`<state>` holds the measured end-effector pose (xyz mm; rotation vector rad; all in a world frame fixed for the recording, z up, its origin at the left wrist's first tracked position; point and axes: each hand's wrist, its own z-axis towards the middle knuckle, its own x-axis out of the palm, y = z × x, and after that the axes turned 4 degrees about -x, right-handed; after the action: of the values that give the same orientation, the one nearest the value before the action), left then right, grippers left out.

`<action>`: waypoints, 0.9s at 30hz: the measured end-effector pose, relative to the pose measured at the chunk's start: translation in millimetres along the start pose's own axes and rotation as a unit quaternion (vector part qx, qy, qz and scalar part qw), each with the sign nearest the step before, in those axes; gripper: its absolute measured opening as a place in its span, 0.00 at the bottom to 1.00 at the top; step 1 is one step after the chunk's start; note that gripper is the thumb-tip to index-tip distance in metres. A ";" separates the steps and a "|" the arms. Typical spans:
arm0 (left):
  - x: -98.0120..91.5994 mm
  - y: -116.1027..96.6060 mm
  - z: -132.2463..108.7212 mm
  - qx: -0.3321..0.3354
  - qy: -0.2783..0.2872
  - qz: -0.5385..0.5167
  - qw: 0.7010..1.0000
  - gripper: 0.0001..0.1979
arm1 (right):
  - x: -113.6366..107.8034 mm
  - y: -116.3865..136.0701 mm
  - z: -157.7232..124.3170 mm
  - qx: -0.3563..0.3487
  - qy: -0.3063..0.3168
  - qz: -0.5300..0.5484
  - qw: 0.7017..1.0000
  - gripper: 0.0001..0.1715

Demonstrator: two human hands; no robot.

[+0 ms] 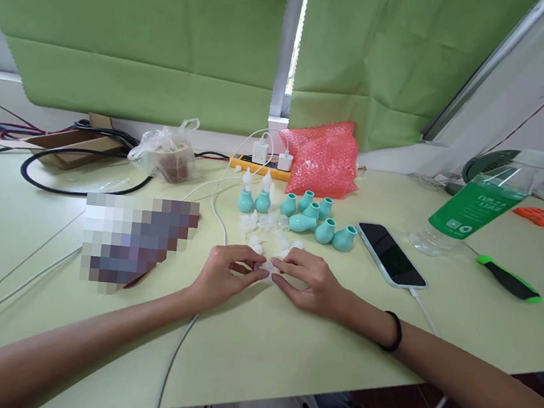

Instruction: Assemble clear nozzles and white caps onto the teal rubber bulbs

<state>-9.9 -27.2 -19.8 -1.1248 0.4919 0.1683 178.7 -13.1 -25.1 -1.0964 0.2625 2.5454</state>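
At the table's front middle, my left hand (226,276) and my right hand (312,282) face each other, fingertips almost meeting. Both pinch a small translucent plastic piece (268,267) between thumb and fingers; its exact shape is mostly hidden. Just beyond the fingers lie several loose white and translucent plastic parts (266,223). Behind these, two turquoise rubber bulbs (263,202) stand upright with translucent nozzles (267,182) on top. To their right sit several more turquoise bulbs (324,231) without nozzles, their mouths open; one lies on its side (302,223).
A phone (392,255) on a charging cable and a tilted-looking water bottle (481,205) are right, beside a green-black handled tool (509,278). Behind are pink bubble wrap (327,161) and a yellow power strip (275,171). A pixelated object (141,239) and a white cable (218,208) lie left.
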 end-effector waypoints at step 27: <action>2.1 -4.4 -2.1 0.017 -0.027 -0.030 0.999 0.05 | 5.1 8.7 -0.6 0.030 -0.031 0.040 0.998 0.17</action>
<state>-7.0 -31.2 -17.9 -1.0980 0.4118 0.1370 172.4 -20.0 -28.9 -1.0028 0.3713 2.6174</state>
